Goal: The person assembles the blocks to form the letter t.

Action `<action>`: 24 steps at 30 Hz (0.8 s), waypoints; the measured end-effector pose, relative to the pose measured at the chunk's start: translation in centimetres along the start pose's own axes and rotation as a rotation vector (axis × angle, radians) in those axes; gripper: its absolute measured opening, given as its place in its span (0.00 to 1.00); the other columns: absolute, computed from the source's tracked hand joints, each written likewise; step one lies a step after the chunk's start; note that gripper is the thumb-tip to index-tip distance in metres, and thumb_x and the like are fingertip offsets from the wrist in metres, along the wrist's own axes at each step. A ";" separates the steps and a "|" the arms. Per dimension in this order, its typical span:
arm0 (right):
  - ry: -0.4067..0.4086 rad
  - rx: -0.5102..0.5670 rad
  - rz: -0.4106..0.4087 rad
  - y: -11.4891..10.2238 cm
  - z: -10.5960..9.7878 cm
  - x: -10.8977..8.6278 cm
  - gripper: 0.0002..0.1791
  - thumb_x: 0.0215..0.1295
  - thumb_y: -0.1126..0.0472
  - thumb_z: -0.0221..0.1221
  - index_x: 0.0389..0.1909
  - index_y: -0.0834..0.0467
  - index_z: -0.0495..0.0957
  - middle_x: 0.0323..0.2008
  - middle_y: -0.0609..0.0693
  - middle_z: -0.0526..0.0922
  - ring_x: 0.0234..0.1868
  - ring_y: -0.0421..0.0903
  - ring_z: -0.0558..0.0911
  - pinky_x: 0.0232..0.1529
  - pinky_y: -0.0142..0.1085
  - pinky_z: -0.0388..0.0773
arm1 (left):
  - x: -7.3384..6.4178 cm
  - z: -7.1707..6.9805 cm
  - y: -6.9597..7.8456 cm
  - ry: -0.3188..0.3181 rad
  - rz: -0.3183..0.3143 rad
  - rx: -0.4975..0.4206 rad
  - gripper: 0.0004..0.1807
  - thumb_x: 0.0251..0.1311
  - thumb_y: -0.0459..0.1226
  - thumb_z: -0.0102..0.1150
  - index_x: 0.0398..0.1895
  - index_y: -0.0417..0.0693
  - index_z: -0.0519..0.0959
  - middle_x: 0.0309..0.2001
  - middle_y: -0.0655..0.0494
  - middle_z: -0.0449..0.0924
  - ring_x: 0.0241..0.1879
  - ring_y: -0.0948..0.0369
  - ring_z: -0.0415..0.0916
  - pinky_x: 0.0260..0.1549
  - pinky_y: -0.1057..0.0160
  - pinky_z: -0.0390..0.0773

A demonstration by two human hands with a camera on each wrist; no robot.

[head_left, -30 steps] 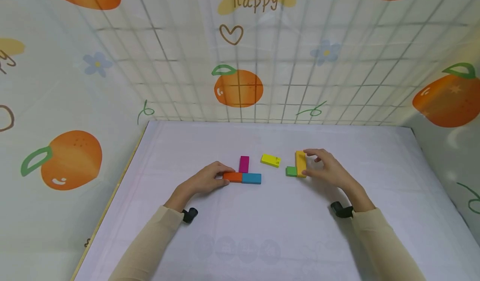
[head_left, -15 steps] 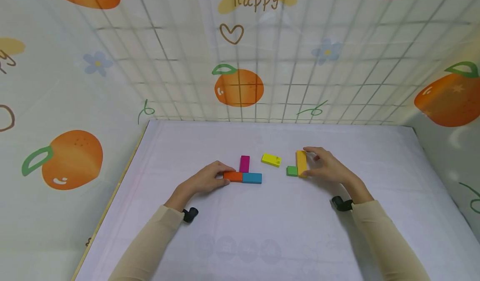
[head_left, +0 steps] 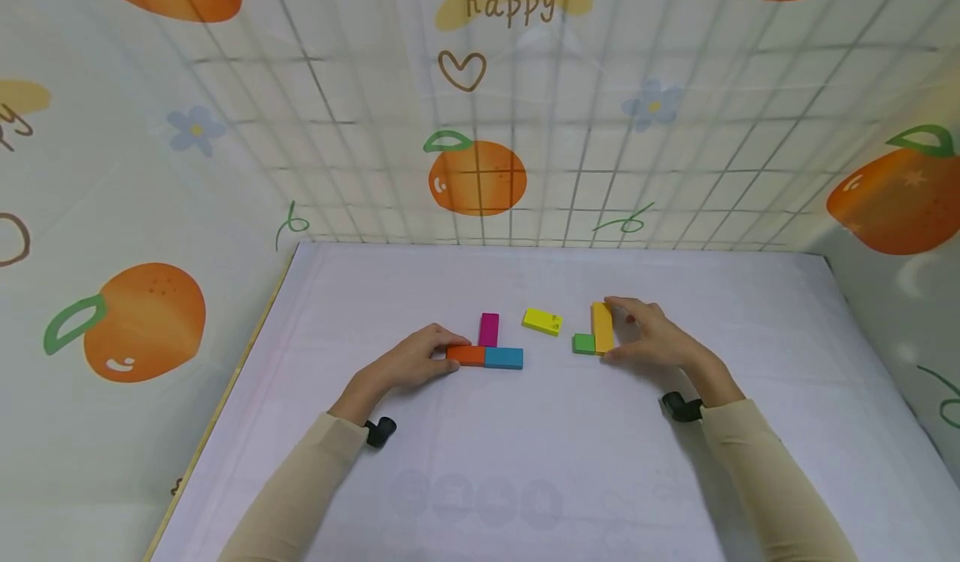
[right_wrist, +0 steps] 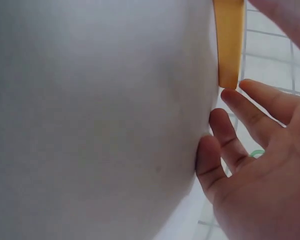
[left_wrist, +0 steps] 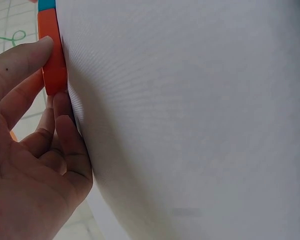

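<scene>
My left hand [head_left: 411, 356] pinches the left end of an orange block [head_left: 467, 355], thumb on the near side and fingers on the far side. Its right end meets a blue block [head_left: 504, 358], and a magenta block [head_left: 489, 329] stands off the far side where they join. In the left wrist view the thumb presses the orange block [left_wrist: 51, 55]. My right hand [head_left: 660, 337] holds an amber block [head_left: 602, 328] between a thumb at its near end and a finger at its far end. A small green block [head_left: 583, 343] sits against the amber block's left side.
A bright yellow block [head_left: 542, 321] lies tilted between the two groups. All the blocks lie on a white-covered table [head_left: 480, 437]. Behind it rises a sheet printed with oranges [head_left: 477, 178] over a wire grid.
My right thumb has shifted from the amber block's right side to its near end. The left hand and the blocks stay in place.
</scene>
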State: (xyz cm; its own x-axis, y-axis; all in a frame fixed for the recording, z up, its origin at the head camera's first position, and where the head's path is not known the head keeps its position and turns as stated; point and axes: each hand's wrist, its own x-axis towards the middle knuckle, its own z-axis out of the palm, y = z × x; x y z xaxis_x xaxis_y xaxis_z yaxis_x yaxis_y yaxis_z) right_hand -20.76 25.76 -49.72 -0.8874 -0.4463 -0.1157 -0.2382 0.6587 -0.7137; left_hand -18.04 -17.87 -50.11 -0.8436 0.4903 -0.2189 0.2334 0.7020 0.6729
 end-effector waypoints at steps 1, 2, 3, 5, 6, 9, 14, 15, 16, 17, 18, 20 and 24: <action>-0.001 -0.005 0.000 0.0 0.0 0.0 0.54 0.49 0.51 0.78 0.74 0.61 0.60 0.71 0.58 0.64 0.59 0.59 0.64 0.57 0.56 0.64 | 0.0 0.0 0.0 0.000 0.000 -0.001 0.21 0.66 0.39 0.65 0.62 0.59 0.79 0.54 0.61 0.73 0.54 0.60 0.69 0.51 0.60 0.74; -0.002 -0.010 0.000 0.0 0.0 0.1 0.54 0.49 0.51 0.78 0.74 0.61 0.60 0.71 0.58 0.64 0.60 0.59 0.64 0.57 0.56 0.64 | 0.0 0.0 0.0 0.001 0.001 -0.003 0.21 0.66 0.39 0.65 0.62 0.59 0.79 0.54 0.61 0.73 0.54 0.60 0.69 0.51 0.60 0.74; -0.002 -0.012 -0.001 0.0 0.1 0.1 0.54 0.49 0.51 0.78 0.74 0.61 0.60 0.71 0.58 0.64 0.59 0.58 0.64 0.57 0.55 0.64 | 0.0 0.0 0.0 0.001 0.000 -0.005 0.21 0.66 0.39 0.65 0.62 0.60 0.79 0.54 0.62 0.73 0.54 0.60 0.69 0.51 0.60 0.74; -0.002 -0.021 -0.005 0.0 0.1 0.1 0.54 0.49 0.51 0.78 0.74 0.62 0.60 0.71 0.58 0.64 0.59 0.58 0.65 0.57 0.55 0.64 | 0.0 0.0 0.0 0.000 0.000 -0.008 0.21 0.66 0.39 0.65 0.62 0.60 0.80 0.54 0.62 0.73 0.54 0.60 0.69 0.51 0.60 0.74; -0.002 -0.025 -0.007 0.1 0.1 0.1 0.54 0.49 0.51 0.78 0.74 0.62 0.61 0.71 0.58 0.65 0.59 0.58 0.65 0.57 0.55 0.64 | 0.1 0.0 0.0 0.000 -0.001 -0.009 0.21 0.66 0.39 0.65 0.62 0.60 0.80 0.54 0.62 0.73 0.54 0.60 0.69 0.51 0.60 0.74; -0.001 -0.032 -0.010 0.1 0.1 0.1 0.53 0.49 0.52 0.78 0.73 0.62 0.61 0.70 0.58 0.65 0.58 0.58 0.65 0.56 0.54 0.65 | 0.1 0.0 -0.1 0.000 -0.002 -0.010 0.21 0.66 0.39 0.65 0.62 0.60 0.80 0.54 0.62 0.73 0.54 0.60 0.69 0.51 0.60 0.74; 0.004 -0.037 -0.009 -0.1 0.0 0.1 0.53 0.50 0.52 0.78 0.73 0.63 0.61 0.70 0.59 0.65 0.58 0.58 0.65 0.56 0.54 0.65 | 0.0 0.1 0.0 0.003 -0.005 -0.013 0.21 0.66 0.39 0.65 0.62 0.60 0.80 0.53 0.61 0.73 0.53 0.60 0.69 0.51 0.61 0.75; 0.006 -0.038 -0.008 -0.1 0.0 0.1 0.53 0.50 0.53 0.78 0.73 0.63 0.61 0.70 0.59 0.65 0.58 0.58 0.65 0.56 0.54 0.65 | 0.0 0.1 0.0 0.002 -0.007 -0.014 0.21 0.66 0.39 0.65 0.62 0.60 0.80 0.53 0.61 0.73 0.53 0.60 0.69 0.51 0.61 0.75; 0.007 -0.039 -0.007 -0.1 0.0 0.1 0.53 0.50 0.53 0.78 0.73 0.63 0.61 0.70 0.59 0.65 0.58 0.58 0.65 0.56 0.54 0.65 | 0.0 0.1 0.0 0.002 -0.009 -0.015 0.21 0.66 0.39 0.65 0.62 0.60 0.80 0.53 0.61 0.73 0.54 0.60 0.69 0.51 0.61 0.75; 0.009 -0.040 -0.005 -0.1 0.0 0.1 0.53 0.50 0.53 0.78 0.73 0.63 0.61 0.70 0.59 0.65 0.58 0.58 0.66 0.56 0.54 0.65 | 0.0 0.1 0.0 0.001 -0.011 -0.016 0.21 0.66 0.39 0.65 0.62 0.60 0.80 0.53 0.61 0.73 0.54 0.60 0.69 0.51 0.61 0.75; 0.011 -0.038 -0.003 -0.2 0.0 0.1 0.53 0.50 0.53 0.78 0.73 0.63 0.61 0.70 0.59 0.65 0.58 0.58 0.66 0.56 0.54 0.66 | -0.1 0.1 0.1 0.000 -0.013 -0.016 0.21 0.66 0.39 0.65 0.62 0.60 0.80 0.53 0.61 0.73 0.54 0.60 0.69 0.51 0.61 0.75; 0.015 -0.037 0.002 -0.2 0.0 0.1 0.53 0.49 0.53 0.78 0.73 0.62 0.61 0.70 0.59 0.65 0.58 0.58 0.66 0.56 0.54 0.66 | -0.1 0.1 0.1 0.000 -0.014 -0.020 0.21 0.66 0.39 0.65 0.62 0.60 0.80 0.54 0.61 0.73 0.54 0.60 0.69 0.51 0.60 0.75; 0.029 -0.020 -0.001 -0.1 -0.1 0.0 0.53 0.49 0.52 0.78 0.73 0.61 0.61 0.69 0.59 0.66 0.57 0.58 0.67 0.56 0.55 0.65 | -0.1 0.0 0.1 0.002 -0.012 -0.018 0.21 0.66 0.39 0.65 0.62 0.60 0.80 0.54 0.61 0.73 0.54 0.60 0.69 0.52 0.60 0.75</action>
State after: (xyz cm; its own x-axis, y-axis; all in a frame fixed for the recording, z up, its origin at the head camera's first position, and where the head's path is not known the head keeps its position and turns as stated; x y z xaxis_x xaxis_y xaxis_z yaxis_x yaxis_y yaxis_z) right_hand -20.78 25.76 -49.52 -0.8983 -0.4292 -0.0942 -0.2470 0.6704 -0.6996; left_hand -17.91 -17.82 -50.05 -0.8473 0.4809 -0.2252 0.2147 0.6982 0.6829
